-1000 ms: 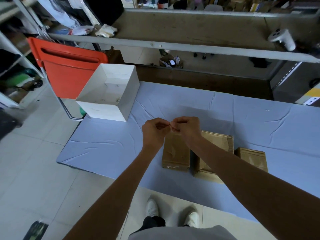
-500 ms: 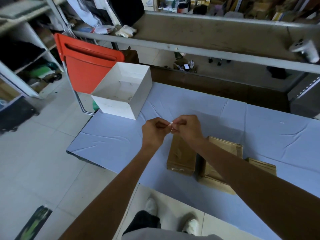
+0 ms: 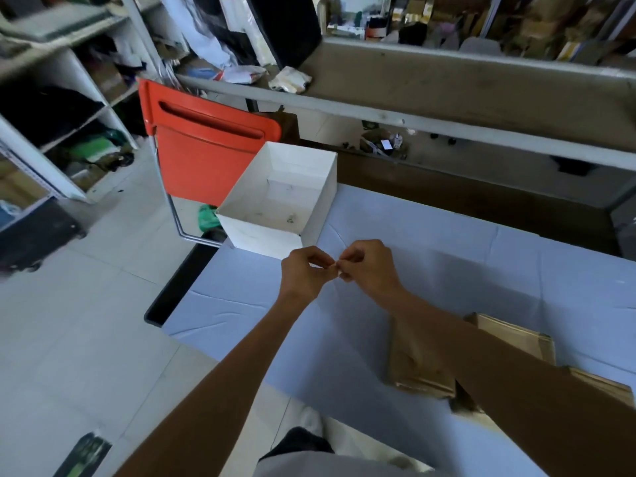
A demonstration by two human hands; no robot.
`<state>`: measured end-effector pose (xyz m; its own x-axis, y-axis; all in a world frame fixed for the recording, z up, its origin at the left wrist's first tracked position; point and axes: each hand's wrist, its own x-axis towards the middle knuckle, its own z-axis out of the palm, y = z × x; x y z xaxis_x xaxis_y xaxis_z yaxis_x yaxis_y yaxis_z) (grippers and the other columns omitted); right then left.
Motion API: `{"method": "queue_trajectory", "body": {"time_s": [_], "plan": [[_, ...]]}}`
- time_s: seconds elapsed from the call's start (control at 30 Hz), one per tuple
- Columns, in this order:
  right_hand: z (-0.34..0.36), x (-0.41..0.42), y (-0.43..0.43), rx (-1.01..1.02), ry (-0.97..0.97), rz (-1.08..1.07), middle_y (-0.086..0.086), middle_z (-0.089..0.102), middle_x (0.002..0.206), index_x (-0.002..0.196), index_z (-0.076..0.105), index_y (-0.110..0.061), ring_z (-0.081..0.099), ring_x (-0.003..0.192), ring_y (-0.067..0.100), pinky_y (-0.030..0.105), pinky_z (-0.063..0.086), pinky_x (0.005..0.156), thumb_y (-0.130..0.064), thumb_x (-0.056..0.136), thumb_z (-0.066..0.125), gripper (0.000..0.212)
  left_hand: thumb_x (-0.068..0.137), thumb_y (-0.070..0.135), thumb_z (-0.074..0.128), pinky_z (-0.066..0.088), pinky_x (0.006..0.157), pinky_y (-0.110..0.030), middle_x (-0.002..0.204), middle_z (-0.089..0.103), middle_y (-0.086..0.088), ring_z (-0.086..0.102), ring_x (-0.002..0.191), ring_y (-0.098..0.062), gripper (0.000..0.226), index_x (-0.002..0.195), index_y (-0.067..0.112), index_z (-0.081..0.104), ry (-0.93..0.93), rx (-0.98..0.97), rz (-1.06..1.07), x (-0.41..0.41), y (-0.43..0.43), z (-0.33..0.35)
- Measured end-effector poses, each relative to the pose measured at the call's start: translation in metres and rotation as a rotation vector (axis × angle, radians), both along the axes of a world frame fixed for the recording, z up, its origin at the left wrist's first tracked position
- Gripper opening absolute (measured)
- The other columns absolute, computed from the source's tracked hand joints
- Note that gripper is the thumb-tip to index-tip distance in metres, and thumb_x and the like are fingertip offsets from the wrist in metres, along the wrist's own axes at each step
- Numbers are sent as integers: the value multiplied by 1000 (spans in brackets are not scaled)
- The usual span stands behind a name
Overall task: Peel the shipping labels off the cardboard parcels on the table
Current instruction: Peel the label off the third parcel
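cluttered shelves and a long grey ledge ring the work area. nearer in, a red chair [image 3: 203, 156] stands at the end of the tabletop [image 3: 430, 235], which is draped in pale blue cloth. a white box [image 3: 261, 237] sits open on its far left corner, with only a few specks on its floor.

three parcels [image 3: 413, 366] lie side by side toward the near edge of the tabletop, partly under the right forearm. their visible tops are bare brown card. no label shows, though the forearm hides a good part.

the left hand [image 3: 303, 273] and right hand [image 3: 370, 270] are together in the air, fingertips meeting, both pinching a tiny white scrap [image 3: 336, 267]. it is too small to be sure, but i judge it a bit of label, likely sticking to the fingers.

a second ago the hands hung right over the leftmost parcel. now they have travelled forward and left, well clear of the parcels and just short of the box's near corner, with the pinch unchanged. the view has swung that way too. that reads as carrying the scrap to the box to drop it, not as more peeling. so disposal looks like the step in hand, and the sticky bit may cling to a finger on release.
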<state>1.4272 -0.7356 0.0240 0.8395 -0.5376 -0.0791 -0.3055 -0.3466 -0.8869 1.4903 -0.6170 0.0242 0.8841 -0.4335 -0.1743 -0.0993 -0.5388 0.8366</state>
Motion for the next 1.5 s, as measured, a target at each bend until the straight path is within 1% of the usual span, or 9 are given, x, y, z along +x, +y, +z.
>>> {"method": "queue_trajectory", "body": {"time_s": [0.13,0.33,0.5,0.7,0.87,1.0,1.1,1.27,1.5], "plan": [[2,43,11,-60,19,-2,12,69,72,79,71,-1,67,58,14,15,55,55,-4,75,73,5,75,16,78,46,68,-13,83,71,-3,66,74,-15,13,82,10,69,-48,45,-49,40,9,8],[2,93,18,-129,53,-21,12,70,77,80,70,-4,66,65,20,28,56,71,-13,77,76,11,71,14,79,52,67,-22,76,69,-3,65,68,-18,16,76,13,64,-210,149,-193,96,13,13],[5,125,19,-137,27,-101,8,67,78,83,70,-5,62,67,15,23,52,72,-16,80,73,11,72,11,77,40,57,-11,74,67,-2,63,65,-16,18,75,14,60,-295,185,-214,132,8,18],[8,149,15,-190,125,-79,8,66,83,84,67,-7,60,71,13,18,45,69,-10,81,69,4,79,14,73,39,66,-23,95,66,-7,56,72,-16,20,93,15,58,-467,391,-198,176,-2,7],[10,150,5,-247,175,-46,8,64,83,78,60,-11,60,72,14,20,46,71,-11,83,65,7,73,29,80,51,73,-32,99,67,-3,64,83,-23,28,91,22,60,-448,442,-243,202,-17,7],[9,146,-5,-321,266,-48,5,61,81,84,61,-9,61,72,16,21,46,70,-16,86,63,7,82,38,71,50,76,-33,96,70,-1,65,84,-21,22,94,21,63,-485,438,-275,198,-20,4],[14,141,-9,-352,334,-33,1,56,80,93,62,-8,60,74,16,22,47,72,-20,88,62,13,90,32,62,48,74,-32,96,71,-8,65,84,-25,19,96,15,65,-489,458,-256,195,-20,4],[16,129,-13,-362,346,-34,1,55,80,93,60,-9,59,76,17,23,46,72,-20,88,62,12,84,25,69,40,70,-29,97,68,-8,53,76,-19,20,95,11,61,-502,530,-275,186,-21,8],[24,122,-14,-374,387,-22,0,51,74,83,50,-14,57,73,16,24,43,68,-21,86,62,14,84,28,70,47,78,-30,101,70,-5,65,90,-22,20,97,13,64,-481,510,-292,177,-26,10]]}}
